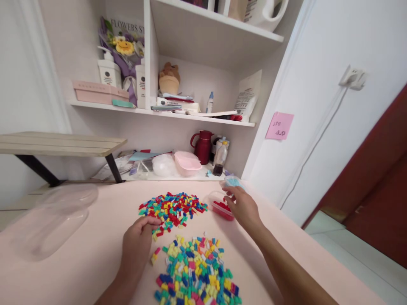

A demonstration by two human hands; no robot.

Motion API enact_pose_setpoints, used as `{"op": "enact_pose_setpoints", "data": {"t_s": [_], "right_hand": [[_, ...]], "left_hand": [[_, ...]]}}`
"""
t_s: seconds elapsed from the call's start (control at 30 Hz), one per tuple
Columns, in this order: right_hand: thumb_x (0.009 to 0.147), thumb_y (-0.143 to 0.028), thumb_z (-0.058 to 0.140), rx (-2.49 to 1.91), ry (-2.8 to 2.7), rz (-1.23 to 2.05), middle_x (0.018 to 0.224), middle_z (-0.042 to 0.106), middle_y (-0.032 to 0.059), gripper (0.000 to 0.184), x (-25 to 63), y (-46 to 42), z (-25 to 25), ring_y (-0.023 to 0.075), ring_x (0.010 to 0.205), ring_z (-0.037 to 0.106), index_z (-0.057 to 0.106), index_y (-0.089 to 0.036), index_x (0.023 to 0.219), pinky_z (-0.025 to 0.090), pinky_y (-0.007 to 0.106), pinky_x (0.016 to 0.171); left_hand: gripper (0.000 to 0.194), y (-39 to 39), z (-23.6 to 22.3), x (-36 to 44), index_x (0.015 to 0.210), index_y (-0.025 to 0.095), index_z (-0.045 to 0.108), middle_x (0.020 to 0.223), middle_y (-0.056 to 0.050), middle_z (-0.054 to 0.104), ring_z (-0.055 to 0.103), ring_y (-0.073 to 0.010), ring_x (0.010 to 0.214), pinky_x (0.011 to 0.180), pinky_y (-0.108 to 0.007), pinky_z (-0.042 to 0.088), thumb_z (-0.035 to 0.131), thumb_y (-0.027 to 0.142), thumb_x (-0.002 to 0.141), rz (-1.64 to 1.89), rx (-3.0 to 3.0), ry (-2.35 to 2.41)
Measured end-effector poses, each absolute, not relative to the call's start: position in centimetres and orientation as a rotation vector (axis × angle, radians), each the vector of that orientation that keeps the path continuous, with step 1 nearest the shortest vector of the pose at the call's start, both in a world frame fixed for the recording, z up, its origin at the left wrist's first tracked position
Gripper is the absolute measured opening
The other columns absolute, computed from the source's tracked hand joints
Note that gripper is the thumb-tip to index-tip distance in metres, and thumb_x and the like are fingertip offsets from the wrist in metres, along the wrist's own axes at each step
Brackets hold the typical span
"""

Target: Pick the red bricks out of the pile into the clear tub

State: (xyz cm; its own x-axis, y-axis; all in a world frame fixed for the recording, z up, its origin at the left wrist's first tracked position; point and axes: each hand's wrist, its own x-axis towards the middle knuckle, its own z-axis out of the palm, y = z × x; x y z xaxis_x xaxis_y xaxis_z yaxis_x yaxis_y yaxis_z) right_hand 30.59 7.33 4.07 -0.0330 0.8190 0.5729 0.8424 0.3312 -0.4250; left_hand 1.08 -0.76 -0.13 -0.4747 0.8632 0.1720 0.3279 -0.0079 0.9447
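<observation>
My left hand (140, 237) is at the near left edge of a pile of small coloured plastic bricks (174, 207). Its fingers are curled together with the tips among red bricks; whatever they pinch is too small to make out. Above the right side of a clear plastic container (210, 198) hangs my right hand (244, 208), its thumb and fingers bent and slightly apart. Red bricks (222, 206) lie inside that container. Closer to me spreads a second pile of mixed bricks (197, 271), in yellow, green, blue, white and pink.
Behind my right hand stands a container of light blue pieces (234, 182). Clear plastic lids or trays (54, 228) lie at the left, near a wooden stand (63, 143). A pink bowl (187, 162), a red jug (202, 147) and a bottle (220, 160) line the back.
</observation>
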Motion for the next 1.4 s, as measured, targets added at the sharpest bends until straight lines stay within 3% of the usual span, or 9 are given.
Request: {"op": "enact_pose_setpoints", "data": {"t_s": [0.07, 0.27, 0.47, 0.67, 0.83, 0.93, 1.03, 1.13, 1.4], "right_hand": [[0.087, -0.021, 0.049, -1.382, -1.874, 0.004, 0.099, 0.069, 0.0048, 0.028, 29.5, 7.0, 3.5, 0.0189, 0.076, 0.064, 0.068, -0.025, 0.106, 0.046, 0.032, 0.069], [0.086, -0.017, 0.053, -1.047, -2.128, 0.435, 0.091, 0.072, 0.0028, 0.022, 24.3, 5.0, 1.0, 0.0187, 0.085, 0.065, 0.073, -0.024, 0.092, 0.049, 0.03, 0.078], [0.086, -0.017, 0.057, -1.048, -2.242, 0.501, 0.097, 0.067, 0.0044, 0.025, 22.9, 5.1, -1.2, 0.0183, 0.086, 0.064, 0.073, -0.026, 0.102, 0.048, 0.03, 0.08], [0.082, -0.013, 0.06, -1.069, -2.2, 0.622, 0.088, 0.062, 0.0027, 0.019, 23.4, 5.8, -1.7, 0.0155, 0.075, 0.061, 0.073, -0.023, 0.092, 0.047, 0.027, 0.07], [0.081, -0.02, 0.067, -1.017, -2.216, 0.673, 0.094, 0.062, 0.0031, 0.02, 23.6, 6.0, -2.1, 0.0167, 0.082, 0.061, 0.074, -0.027, 0.099, 0.047, 0.028, 0.074], [0.078, -0.024, 0.074, -1.029, -2.217, 0.635, 0.094, 0.064, 0.0035, 0.015, 23.5, 5.9, -2.0, 0.0172, 0.082, 0.062, 0.075, -0.025, 0.093, 0.047, 0.028, 0.074], [0.078, -0.017, 0.072, -1.0, -2.241, 0.551, 0.089, 0.067, 0.002, 0.008, 23.1, 5.4, -1.6, 0.017, 0.084, 0.063, 0.074, -0.024, 0.082, 0.047, 0.028, 0.077], [0.08, -0.013, 0.068, -0.959, -2.278, 0.468, 0.086, 0.069, 0.0009, 0.012, 22.8, 4.8, -1.1, 0.0166, 0.083, 0.063, 0.071, -0.023, 0.075, 0.046, 0.027, 0.077], [0.091, -0.022, 0.058, -0.842, -2.27, -0.043, 0.093, 0.07, 0.005, 0.013, 24.6, 5.5, 0.9, 0.0202, 0.085, 0.062, 0.071, -0.024, 0.088, 0.043, 0.034, 0.08]], "left_hand": [[0.027, -0.8, -0.1, 1.1, 0.068, 0.023, 0.071, 0.077, -0.004, 0.076, 0.069, -0.0241, 0.077, 0.076, -0.035, 0.052, 0.045, 0.031, 0.065, 1.491, 1.234, 1.813], [0.027, -1.0, 0.2, 1.2, 0.068, 0.023, 0.071, 0.076, -0.004, 0.076, 0.069, -0.0236, 0.076, 0.076, -0.034, 0.052, 0.045, 0.03, 0.065, 1.497, 1.244, 1.828], [0.027, -0.8, -0.4, 1.2, 0.068, 0.023, 0.07, 0.076, -0.002, 0.075, 0.069, -0.0231, 0.078, 0.075, -0.033, 0.051, 0.043, 0.028, 0.065, 1.489, 1.248, 1.833], [0.028, -0.7, -0.8, 1.2, 0.069, 0.023, 0.069, 0.078, -0.002, 0.075, 0.068, -0.022, 0.078, 0.074, -0.032, 0.05, 0.042, 0.028, 0.065, 1.481, 1.252, 1.786], [0.028, -0.7, -0.6, 1.3, 0.068, 0.023, 0.069, 0.077, -0.002, 0.074, 0.067, -0.0223, 0.077, 0.073, -0.032, 0.049, 0.042, 0.029, 0.066, 1.463, 1.25, 1.787], [0.028, -0.7, -0.6, 1.3, 0.068, 0.023, 0.07, 0.078, -0.002, 0.075, 0.068, -0.0225, 0.078, 0.074, -0.032, 0.049, 0.042, 0.029, 0.067, 1.465, 1.25, 1.781], [0.027, -0.8, -0.6, 1.3, 0.068, 0.023, 0.07, 0.078, -0.002, 0.074, 0.067, -0.0225, 0.078, 0.074, -0.033, 0.05, 0.043, 0.028, 0.067, 1.482, 1.254, 1.782], [0.026, -0.8, -0.5, 1.2, 0.069, 0.023, 0.07, 0.079, -0.002, 0.074, 0.067, -0.0225, 0.081, 0.078, -0.033, 0.05, 0.044, 0.026, 0.066, 1.527, 1.256, 1.793], [0.023, -0.8, -0.7, 0.8, 0.064, 0.023, 0.069, 0.081, -0.003, 0.073, 0.065, -0.0218, 0.083, 0.083, -0.034, 0.05, 0.046, 0.022, 0.065, 1.808, 1.177, 1.769]]}}
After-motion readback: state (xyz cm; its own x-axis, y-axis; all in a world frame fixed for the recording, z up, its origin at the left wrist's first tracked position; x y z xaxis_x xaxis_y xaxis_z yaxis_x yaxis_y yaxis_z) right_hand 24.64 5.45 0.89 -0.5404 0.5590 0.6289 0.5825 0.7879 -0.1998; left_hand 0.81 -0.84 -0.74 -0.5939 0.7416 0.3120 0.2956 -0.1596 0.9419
